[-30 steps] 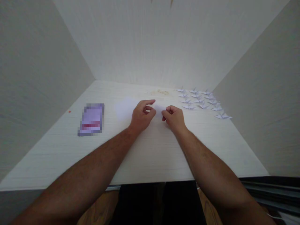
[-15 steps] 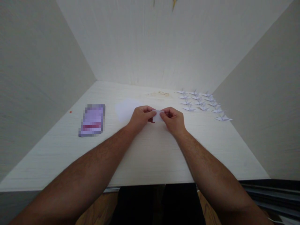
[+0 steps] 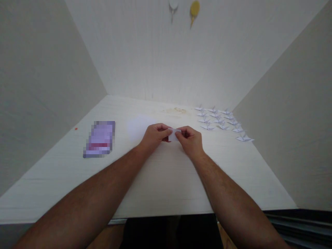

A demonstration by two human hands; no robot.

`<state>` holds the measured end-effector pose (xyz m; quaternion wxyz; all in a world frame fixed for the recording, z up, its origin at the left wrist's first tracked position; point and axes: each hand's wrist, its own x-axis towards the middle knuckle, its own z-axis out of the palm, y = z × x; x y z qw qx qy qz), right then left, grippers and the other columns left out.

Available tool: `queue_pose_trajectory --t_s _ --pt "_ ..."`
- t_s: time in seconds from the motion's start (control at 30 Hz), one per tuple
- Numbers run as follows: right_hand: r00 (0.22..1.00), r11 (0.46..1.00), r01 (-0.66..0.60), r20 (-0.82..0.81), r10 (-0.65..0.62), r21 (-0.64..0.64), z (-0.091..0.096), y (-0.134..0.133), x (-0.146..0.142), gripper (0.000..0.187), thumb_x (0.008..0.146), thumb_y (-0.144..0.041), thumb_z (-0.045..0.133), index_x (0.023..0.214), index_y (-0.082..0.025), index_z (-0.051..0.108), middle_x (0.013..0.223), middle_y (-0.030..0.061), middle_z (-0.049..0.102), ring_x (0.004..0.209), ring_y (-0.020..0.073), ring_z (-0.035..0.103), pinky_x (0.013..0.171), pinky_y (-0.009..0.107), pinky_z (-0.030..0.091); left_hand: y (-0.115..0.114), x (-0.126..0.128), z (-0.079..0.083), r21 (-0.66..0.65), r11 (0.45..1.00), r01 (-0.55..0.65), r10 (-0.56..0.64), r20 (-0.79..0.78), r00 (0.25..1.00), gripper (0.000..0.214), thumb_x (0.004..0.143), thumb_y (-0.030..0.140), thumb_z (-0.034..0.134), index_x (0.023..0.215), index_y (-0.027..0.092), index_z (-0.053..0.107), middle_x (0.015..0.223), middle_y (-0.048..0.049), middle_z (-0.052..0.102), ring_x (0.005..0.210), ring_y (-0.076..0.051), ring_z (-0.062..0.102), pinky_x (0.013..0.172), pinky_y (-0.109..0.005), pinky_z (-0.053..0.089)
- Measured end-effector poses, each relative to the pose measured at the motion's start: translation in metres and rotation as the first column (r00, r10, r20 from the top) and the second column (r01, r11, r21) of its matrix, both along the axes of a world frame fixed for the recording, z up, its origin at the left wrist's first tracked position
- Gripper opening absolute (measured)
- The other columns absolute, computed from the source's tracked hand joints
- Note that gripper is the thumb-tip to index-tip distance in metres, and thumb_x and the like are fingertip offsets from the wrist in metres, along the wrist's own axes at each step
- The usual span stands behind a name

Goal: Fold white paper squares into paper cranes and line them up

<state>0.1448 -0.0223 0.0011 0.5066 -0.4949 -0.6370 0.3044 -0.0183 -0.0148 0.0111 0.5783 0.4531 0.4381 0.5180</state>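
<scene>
A small white piece of paper (image 3: 173,135), folded or cut to a rectangle, is stretched between my two hands above the middle of the table. My left hand (image 3: 157,134) pinches its left edge, thumb on top. On the opposite edge, my right hand (image 3: 190,137) grips it with thumb and bent fingers. Fingertips behind the paper are hidden. Just beyond my left hand lies a pale white patch, apparently blank paper (image 3: 138,125), its outline washed out. Several folded white paper cranes (image 3: 220,122) stand in rows beyond and right of my right hand.
A pixelated purple flat object (image 3: 100,138) lies on the left of the white table (image 3: 166,186). Near the left wall is a small red dot (image 3: 76,129). A yellow hook (image 3: 194,8) and a white hook (image 3: 173,5) are on the back wall. Brownish stains mark the table's rear.
My view has tilted up a little, so the scene sits lower and the wall hooks show more. Both hands keep hold of the paper with almost the same grip.
</scene>
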Motion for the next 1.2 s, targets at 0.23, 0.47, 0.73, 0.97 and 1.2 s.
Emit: queue_pose_trajectory --t_s 0.23,0.47,0.73,0.97,1.2 --pt "0.999 0.999 0.028 0.031 -0.029 0.041 0.0016 -0.0018 0.0002 0.017 0.080 -0.037 0.066 0.079 -0.021 0.073 0.063 -0.0016 0.065 0.055 0.0121 0.054 0.055 0.025 0.044 -0.0019 0.0006 0.0044 -0.025 0.999 -0.023 0.022 -0.006 1.000 0.027 0.062 0.033 0.083 0.075 0.012 0.073 0.070 -0.0056 0.072 0.060 -0.015 0.066 0.058 -0.029 0.057" --pt "0.999 0.999 0.029 0.018 -0.030 0.031 0.0022 -0.0018 0.0011 0.017 0.080 -0.036 0.067 0.081 -0.021 0.075 0.064 -0.0014 0.067 0.056 0.0127 0.055 0.055 0.026 0.045 -0.0036 0.0019 0.0058 -0.034 0.999 -0.034 0.033 -0.011 0.999 0.024 0.062 0.030 0.081 0.076 0.012 0.073 0.070 -0.0055 0.072 0.060 -0.015 0.066 0.060 -0.028 0.057" --pt "1.000 0.998 -0.012 0.002 0.012 0.069 -0.0032 0.0006 0.0024 0.017 0.081 -0.035 0.066 0.088 -0.023 0.077 0.076 0.0012 0.074 0.064 0.0154 0.063 0.063 0.029 0.051 -0.0029 0.0015 0.0060 -0.035 0.999 -0.035 0.035 -0.012 0.999 0.023 0.062 0.030 0.080 0.075 0.013 0.073 0.069 -0.0058 0.071 0.059 -0.015 0.066 0.060 -0.028 0.056" --pt "1.000 0.998 -0.019 -0.014 0.020 0.058 -0.0027 0.0003 0.0024 0.017 0.081 -0.034 0.067 0.088 -0.023 0.078 0.075 0.0009 0.074 0.064 0.0150 0.063 0.062 0.028 0.051 -0.0037 0.0015 0.0068 -0.027 0.999 -0.031 0.031 -0.009 0.999 0.020 0.063 0.028 0.078 0.074 0.013 0.073 0.069 -0.0056 0.071 0.060 -0.014 0.065 0.059 -0.027 0.055" --pt "0.998 0.998 -0.051 -0.019 0.052 0.038 0.0014 -0.0017 0.0017 0.019 0.079 -0.032 0.067 0.092 -0.023 0.079 0.081 0.0023 0.077 0.066 0.0154 0.066 0.064 0.029 0.054 -0.0032 0.0018 0.0058 -0.030 0.998 -0.050 0.049 -0.014 0.999 0.016 0.063 0.028 0.076 0.070 0.014 0.071 0.063 -0.0033 0.068 0.056 -0.013 0.062 0.056 -0.026 0.053"
